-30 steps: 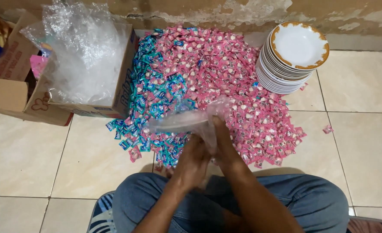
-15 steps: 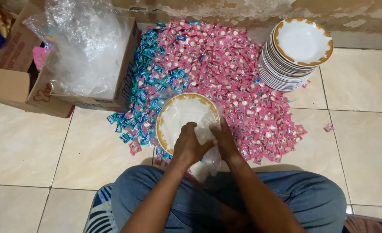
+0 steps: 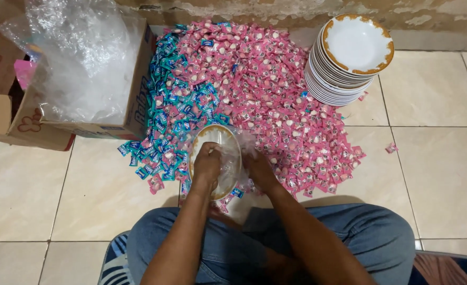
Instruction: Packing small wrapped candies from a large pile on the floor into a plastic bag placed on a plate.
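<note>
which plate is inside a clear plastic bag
The plate held between both hands, over the candy pile; the stacked plates by the wall are bare.

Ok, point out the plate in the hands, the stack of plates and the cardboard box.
plate in the hands (image 3: pixel 216 138): head view, upper rim.
stack of plates (image 3: pixel 357 45): head view, white centre of the top plate.
cardboard box (image 3: pixel 138 103): head view, right side wall.
</note>
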